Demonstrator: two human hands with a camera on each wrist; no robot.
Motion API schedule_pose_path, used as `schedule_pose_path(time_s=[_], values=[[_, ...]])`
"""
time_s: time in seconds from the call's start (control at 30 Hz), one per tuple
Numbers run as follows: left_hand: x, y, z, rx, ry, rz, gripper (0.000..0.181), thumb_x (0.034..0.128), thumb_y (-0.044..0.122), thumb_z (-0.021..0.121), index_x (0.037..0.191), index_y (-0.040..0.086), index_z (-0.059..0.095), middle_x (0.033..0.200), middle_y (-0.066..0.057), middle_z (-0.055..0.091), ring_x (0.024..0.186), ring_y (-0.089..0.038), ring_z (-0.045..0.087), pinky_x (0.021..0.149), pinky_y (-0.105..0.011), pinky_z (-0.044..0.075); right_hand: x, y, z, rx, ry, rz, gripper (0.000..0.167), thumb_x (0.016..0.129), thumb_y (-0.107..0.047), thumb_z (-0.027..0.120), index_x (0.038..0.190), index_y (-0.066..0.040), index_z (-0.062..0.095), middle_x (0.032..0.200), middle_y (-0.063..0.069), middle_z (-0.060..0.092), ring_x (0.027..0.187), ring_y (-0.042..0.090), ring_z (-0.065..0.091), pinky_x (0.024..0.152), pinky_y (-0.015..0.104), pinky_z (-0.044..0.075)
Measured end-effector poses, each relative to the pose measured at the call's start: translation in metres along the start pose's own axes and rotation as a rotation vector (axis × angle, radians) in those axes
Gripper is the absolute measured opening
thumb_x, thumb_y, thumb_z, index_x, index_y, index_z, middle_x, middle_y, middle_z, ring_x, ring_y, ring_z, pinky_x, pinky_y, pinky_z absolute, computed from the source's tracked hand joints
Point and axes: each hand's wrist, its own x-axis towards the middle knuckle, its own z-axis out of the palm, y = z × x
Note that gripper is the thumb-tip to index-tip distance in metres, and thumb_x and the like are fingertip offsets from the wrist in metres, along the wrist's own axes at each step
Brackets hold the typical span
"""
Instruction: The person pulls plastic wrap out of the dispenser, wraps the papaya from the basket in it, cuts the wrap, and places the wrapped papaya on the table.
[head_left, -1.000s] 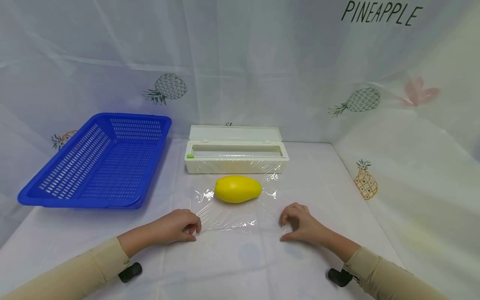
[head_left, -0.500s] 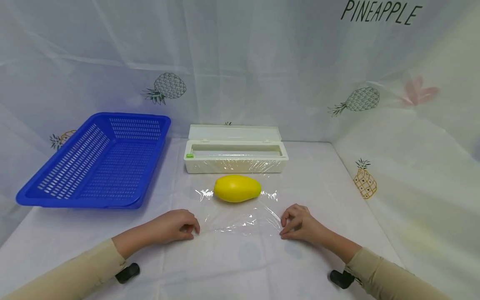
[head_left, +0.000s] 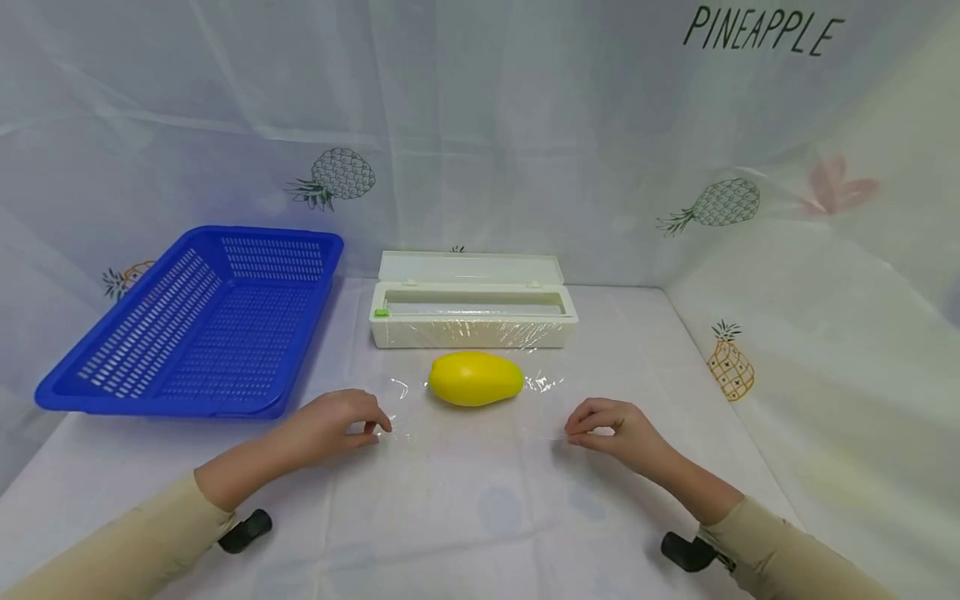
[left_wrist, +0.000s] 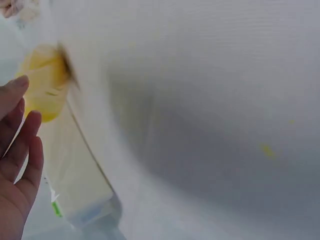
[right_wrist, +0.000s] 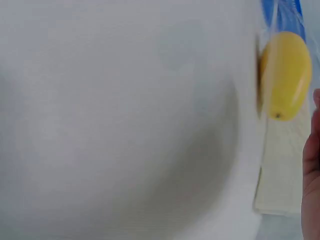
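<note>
Left hand [head_left: 332, 423] and right hand [head_left: 618, 429], in the head view, each pinch what looks like a near corner of clear film [head_left: 543, 384], thumb against fingers. Ahead of and between them lies the yellow fruit [head_left: 476, 379]; beyond it stands the white dispenser [head_left: 472, 335], lid up, while the blue basket [head_left: 172, 407] sits ahead and outward of the left hand.

From the left wrist, film crosses the fruit just past the fingertips; level, even tension would best prevent creases.

From the right wrist, the hand is cut off, its grip unreadable; the fruit shows just beyond its fingers, so lifting gently should avoid rolling it.
</note>
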Motion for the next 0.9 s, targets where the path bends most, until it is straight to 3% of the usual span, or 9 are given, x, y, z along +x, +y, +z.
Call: schedule_pose_path(time_s=[0.27,0.37,0.5,0.6,0.77,0.9], values=[[0.009,0.003,-0.015,-0.003,0.167,-0.085,0.019,0.0783,-0.001,0.078,0.092,0.01,0.072,0.083,0.006,0.064,0.074,-0.009,0.06,0.067,-0.024,0.054,0.017,-0.013,-0.015,0.171,0.09,0.152,0.013,0.083,0.001,0.074,0.097,0.002,0.073,0.096,0.013,0.072,0.084,0.018,0.069,0.075,0.032,0.057],[0.014,0.003,-0.018,-0.006,0.214,-0.102,0.021,0.0776,-0.005,0.077,0.089,0.011,0.07,0.083,0.005,0.063,0.073,-0.009,0.06,0.066,-0.024,0.054,0.025,-0.013,-0.02,0.206,0.092,0.117,0.013,0.086,0.007,0.069,0.098,0.003,0.07,0.098,0.018,0.07,0.086,0.019,0.07,0.077,0.032,0.057],[0.023,0.003,-0.019,0.001,0.264,-0.116,0.024,0.0788,-0.011,0.073,0.085,0.012,0.069,0.088,0.002,0.062,0.079,-0.014,0.062,0.069,-0.026,0.055,0.035,-0.012,-0.026,0.118,0.077,0.006,0.017,0.09,0.014,0.06,0.096,0.002,0.071,0.099,0.017,0.068,0.09,0.017,0.067,0.079,0.025,0.055],[0.03,0.004,-0.02,0.025,0.256,-0.15,0.025,0.0828,-0.014,0.067,0.089,0.01,0.073,0.096,-0.001,0.065,0.09,-0.022,0.063,0.077,-0.034,0.055,0.042,-0.011,-0.029,0.045,0.078,0.009,0.023,0.092,0.012,0.056,0.096,-0.001,0.074,0.1,0.012,0.067,0.091,0.016,0.064,0.08,0.022,0.053],[0.04,0.002,-0.022,0.054,0.216,-0.2,0.03,0.0867,-0.016,0.058,0.105,0.002,0.074,0.109,-0.011,0.067,0.105,-0.033,0.06,0.091,-0.046,0.05,0.053,-0.008,-0.031,0.052,0.094,0.118,0.016,0.093,0.001,0.061,0.101,-0.004,0.074,0.105,0.009,0.067,0.094,0.018,0.06,0.078,0.022,0.053],[0.049,-0.002,-0.022,0.045,0.249,-0.233,0.031,0.0894,-0.015,0.054,0.109,0.0,0.072,0.109,-0.012,0.068,0.106,-0.034,0.058,0.093,-0.046,0.048,0.062,-0.004,-0.03,0.062,0.133,0.193,0.015,0.091,-0.006,0.068,0.105,-0.005,0.074,0.108,0.008,0.066,0.102,0.02,0.057,0.084,0.028,0.05]])
